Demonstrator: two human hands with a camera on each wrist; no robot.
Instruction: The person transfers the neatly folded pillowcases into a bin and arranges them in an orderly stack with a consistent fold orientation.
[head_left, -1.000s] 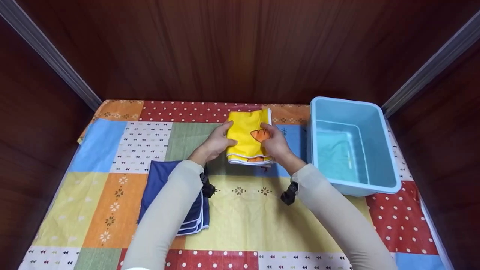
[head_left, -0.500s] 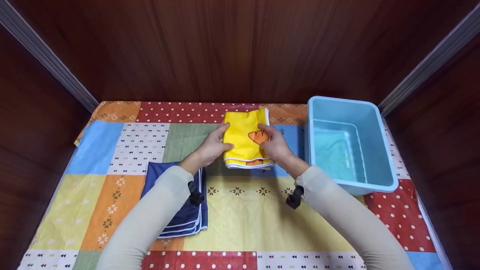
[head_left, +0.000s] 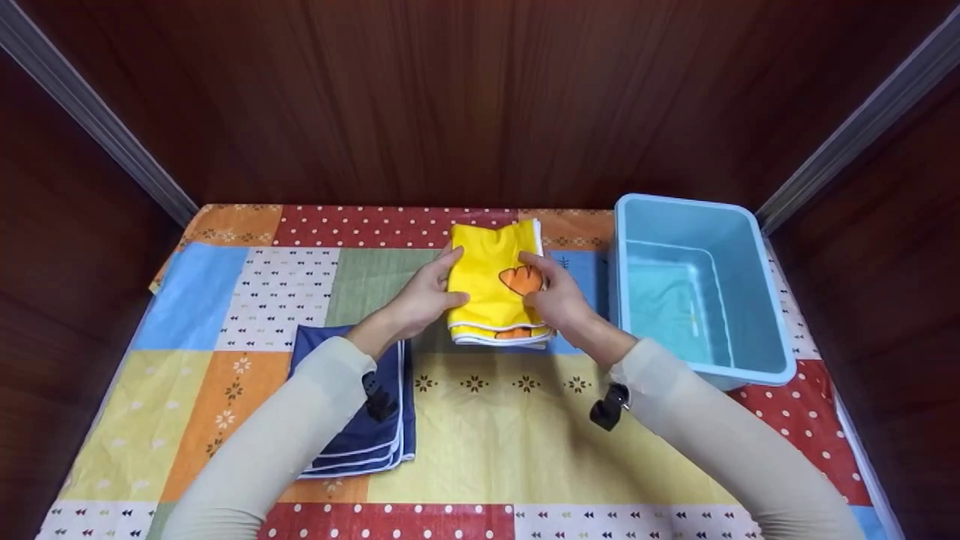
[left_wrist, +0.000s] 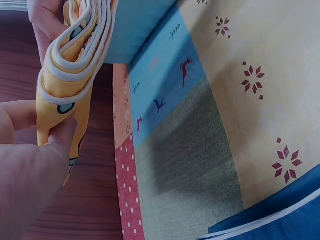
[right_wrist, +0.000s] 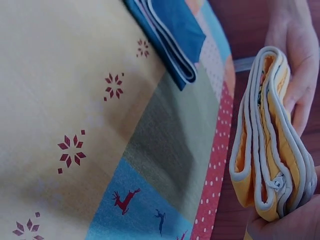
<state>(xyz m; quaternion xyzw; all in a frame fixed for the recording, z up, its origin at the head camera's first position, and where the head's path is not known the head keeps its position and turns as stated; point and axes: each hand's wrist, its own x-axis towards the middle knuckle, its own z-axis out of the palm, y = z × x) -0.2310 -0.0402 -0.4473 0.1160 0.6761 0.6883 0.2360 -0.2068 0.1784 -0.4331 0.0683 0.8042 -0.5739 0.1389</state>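
A folded yellow cloth [head_left: 487,274] with white edging and an orange carrot print is held up off the table between both hands. My left hand [head_left: 420,304] pinches its left side, thumb on the front face. On the right side, my right hand [head_left: 562,300] grips it near the carrot, again with the thumb in front. Several stacked layers of the yellow cloth [right_wrist: 267,130] show edge-on in the right wrist view, with a small white tag at one edge. Below my left forearm lies a folded navy cloth [head_left: 379,431] with white edging, partly covered by the sleeve.
A light blue plastic tub [head_left: 705,367] stands at the right, with nothing visible inside. The patchwork tablecloth [head_left: 495,442] covers the table. Dark wood panels [head_left: 480,97] enclose the back and sides.
Both forearms have spread outward, and the yellow cloth has come slightly lower in the head view. Both hands keep their grip on it. The navy cloth and the tub stay in place.
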